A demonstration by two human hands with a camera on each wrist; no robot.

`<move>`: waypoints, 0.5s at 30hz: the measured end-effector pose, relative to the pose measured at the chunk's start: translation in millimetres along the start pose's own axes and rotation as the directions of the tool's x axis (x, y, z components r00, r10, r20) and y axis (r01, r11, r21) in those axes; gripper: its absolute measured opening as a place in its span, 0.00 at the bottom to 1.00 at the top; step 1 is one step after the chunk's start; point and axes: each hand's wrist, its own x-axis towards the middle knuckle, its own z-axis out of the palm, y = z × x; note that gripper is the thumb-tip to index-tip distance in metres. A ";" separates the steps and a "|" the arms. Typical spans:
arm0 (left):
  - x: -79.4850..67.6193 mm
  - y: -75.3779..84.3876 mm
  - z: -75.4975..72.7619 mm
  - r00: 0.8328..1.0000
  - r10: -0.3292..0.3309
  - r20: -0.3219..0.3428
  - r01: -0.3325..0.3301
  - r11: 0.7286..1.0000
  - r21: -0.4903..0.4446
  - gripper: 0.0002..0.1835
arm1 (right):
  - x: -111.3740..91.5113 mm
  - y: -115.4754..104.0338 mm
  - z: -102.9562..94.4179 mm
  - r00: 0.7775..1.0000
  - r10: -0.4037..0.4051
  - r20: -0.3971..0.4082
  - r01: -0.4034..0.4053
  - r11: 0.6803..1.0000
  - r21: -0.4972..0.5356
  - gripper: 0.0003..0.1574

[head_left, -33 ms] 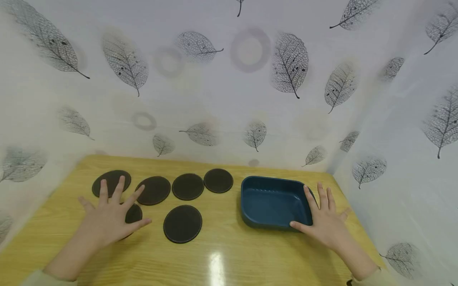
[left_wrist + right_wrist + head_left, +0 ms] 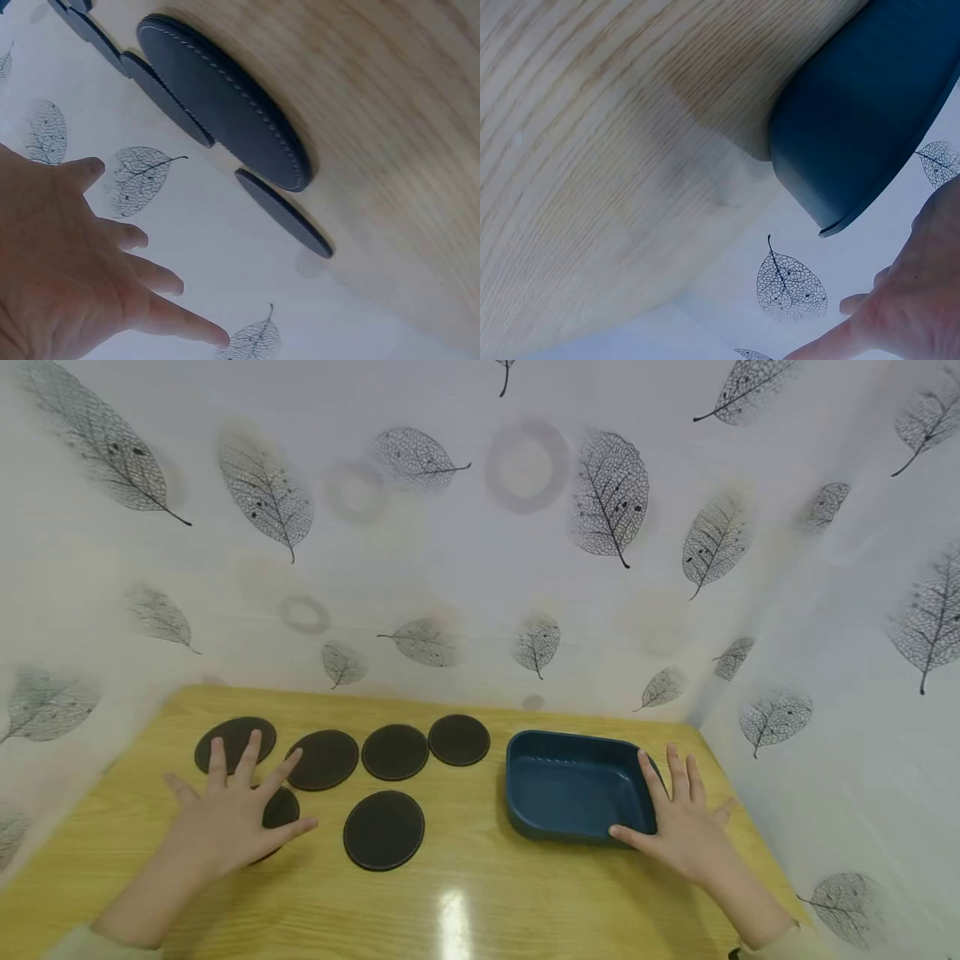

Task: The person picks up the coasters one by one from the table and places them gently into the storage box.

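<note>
Six round black discs (image 2: 384, 831), one blue tray (image 2: 573, 789), one table (image 2: 315, 914).

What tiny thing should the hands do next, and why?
Perhaps lower the left hand and pinch the black disc partly hidden behind it in the head view. That hand is spread wide and holds nothing, and the left wrist view shows a gap between it and the discs.

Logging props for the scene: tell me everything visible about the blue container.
The blue container is a rounded rectangle, open-topped and smooth, with a slight sheen; plastic or glazed ceramic, can't tell. It stands upright on the wood-grain table, right of the black discs. Nothing shows inside. The right hand partly covers its right end; contact is unclear.
</note>
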 end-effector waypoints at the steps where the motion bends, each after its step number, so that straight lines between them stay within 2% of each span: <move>1: 0.7 -0.7 0.4 1.000 -0.003 0.003 0.003 1.000 -0.009 0.56 | -0.2 -0.2 -0.1 1.000 0.000 0.000 0.000 1.000 0.000 0.80; 8: 5.2 -7.8 2.3 1.000 -0.022 0.021 0.023 0.999 -0.041 0.57 | -0.8 -2.1 -2.0 1.000 -0.003 -0.001 0.003 1.000 0.027 0.79; 15: 6.1 -15.6 4.4 1.000 -0.023 0.007 0.024 0.998 -0.065 0.57 | 3.2 -1.0 -3.3 1.000 -0.015 -0.018 0.016 1.000 0.027 0.78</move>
